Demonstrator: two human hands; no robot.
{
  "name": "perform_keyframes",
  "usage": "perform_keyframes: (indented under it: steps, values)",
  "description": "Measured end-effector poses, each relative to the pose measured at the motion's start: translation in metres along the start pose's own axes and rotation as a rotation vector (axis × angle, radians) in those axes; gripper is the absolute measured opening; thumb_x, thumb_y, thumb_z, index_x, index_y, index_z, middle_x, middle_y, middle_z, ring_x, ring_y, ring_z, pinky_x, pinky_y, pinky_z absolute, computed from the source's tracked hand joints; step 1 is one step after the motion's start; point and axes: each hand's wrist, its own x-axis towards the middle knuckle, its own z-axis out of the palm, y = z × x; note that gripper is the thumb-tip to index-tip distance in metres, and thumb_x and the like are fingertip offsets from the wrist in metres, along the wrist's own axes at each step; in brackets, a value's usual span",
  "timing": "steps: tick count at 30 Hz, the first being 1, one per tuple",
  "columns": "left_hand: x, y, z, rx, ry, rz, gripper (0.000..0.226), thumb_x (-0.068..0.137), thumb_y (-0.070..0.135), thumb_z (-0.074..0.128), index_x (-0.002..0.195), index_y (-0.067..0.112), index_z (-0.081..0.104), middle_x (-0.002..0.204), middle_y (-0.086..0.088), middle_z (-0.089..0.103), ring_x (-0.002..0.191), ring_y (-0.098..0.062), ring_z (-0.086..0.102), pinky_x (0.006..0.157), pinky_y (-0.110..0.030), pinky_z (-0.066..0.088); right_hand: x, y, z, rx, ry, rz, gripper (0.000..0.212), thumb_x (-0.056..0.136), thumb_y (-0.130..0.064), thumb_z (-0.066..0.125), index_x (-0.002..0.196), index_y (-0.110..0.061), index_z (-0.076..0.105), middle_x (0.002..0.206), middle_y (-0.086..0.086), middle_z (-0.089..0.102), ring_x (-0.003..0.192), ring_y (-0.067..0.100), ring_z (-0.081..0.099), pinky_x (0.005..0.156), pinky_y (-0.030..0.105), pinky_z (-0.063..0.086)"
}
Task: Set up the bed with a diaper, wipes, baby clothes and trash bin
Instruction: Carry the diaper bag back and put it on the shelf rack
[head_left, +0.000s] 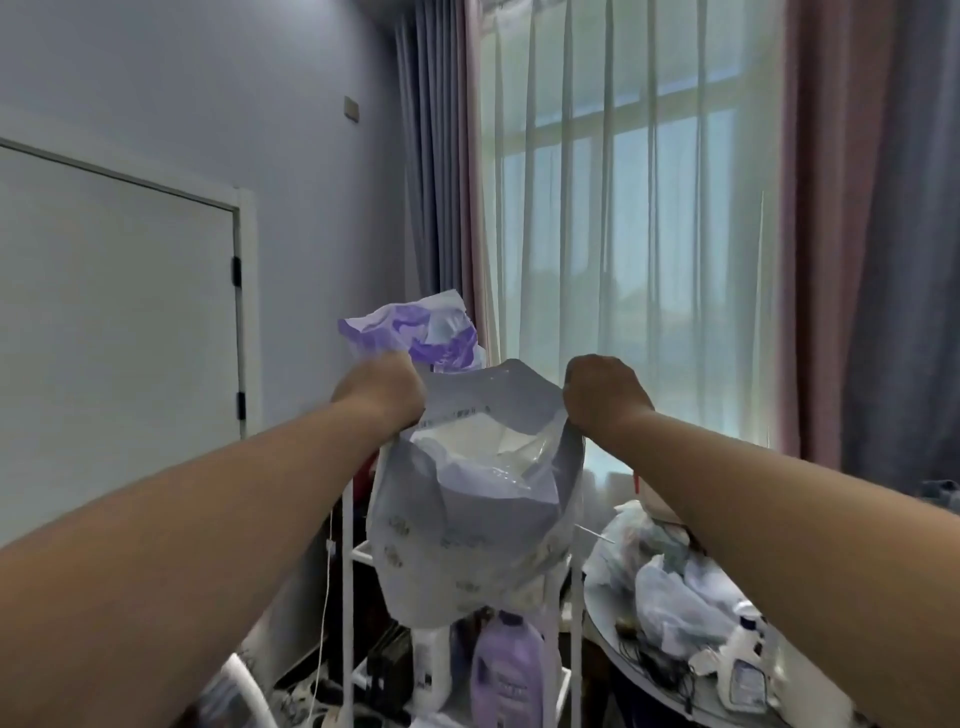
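A large grey-white plastic diaper bag (467, 525) hangs in the air in front of me, its top torn open with a purple printed flap (415, 332) sticking up at the back left. White diapers show inside the opening. My left hand (382, 392) grips the left edge of the opening. My right hand (605, 397) grips the right edge, and the two hold the mouth of the bag apart.
A white wire rack (348, 597) stands below the bag with a purple bottle (506, 670) and a white bottle on its shelf. A round table (623, 660) at the right carries plastic bags and bottles. A door is left, curtains and a window ahead.
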Motion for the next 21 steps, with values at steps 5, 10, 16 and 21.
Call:
perform_keyframes:
  steps: [5, 10, 16, 21]
  values:
    - [0.079, -0.025, 0.009, -0.106, 0.052, 0.036, 0.008, 0.087, 0.01, 0.05, 0.083, 0.013, 0.056, 0.089, -0.012, 0.065, 0.079, -0.031, 0.057, 0.066, -0.032, 0.045, 0.083, -0.02, 0.022, 0.007, 0.118, 0.024, 0.021, 0.081, 0.0, 0.044, 0.081, -0.011, 0.062, 0.079, 0.006, 0.06, 0.074, 0.026, 0.057, 0.065, 0.032, 0.045]
    - [0.136, -0.034, 0.026, -0.241, 0.095, 0.006, 0.017, 0.082, 0.009, 0.059, 0.082, 0.023, 0.05, 0.091, -0.005, 0.058, 0.076, -0.026, 0.053, 0.066, -0.032, 0.037, 0.151, -0.034, 0.036, -0.047, 0.196, 0.0, 0.02, 0.08, 0.0, 0.044, 0.071, -0.014, 0.054, 0.07, 0.003, 0.053, 0.067, 0.024, 0.052, 0.062, 0.031, 0.042]
    - [0.188, -0.036, 0.068, -0.334, 0.185, -0.064, 0.03, 0.092, 0.009, 0.036, 0.111, 0.007, 0.059, 0.12, -0.013, 0.063, 0.101, -0.032, 0.054, 0.083, -0.037, 0.035, 0.211, -0.034, 0.059, -0.036, 0.253, -0.015, 0.022, 0.08, 0.002, 0.04, 0.068, -0.015, 0.049, 0.069, 0.003, 0.05, 0.063, 0.022, 0.048, 0.063, 0.033, 0.042]
    - [0.219, -0.02, 0.102, -0.394, 0.235, -0.105, 0.026, 0.094, 0.011, 0.037, 0.108, 0.005, 0.059, 0.108, -0.016, 0.065, 0.089, -0.031, 0.053, 0.071, -0.036, 0.037, 0.254, -0.011, 0.081, -0.023, 0.284, -0.019, 0.023, 0.078, 0.003, 0.038, 0.067, -0.014, 0.048, 0.069, 0.005, 0.051, 0.058, 0.017, 0.045, 0.058, 0.032, 0.04]
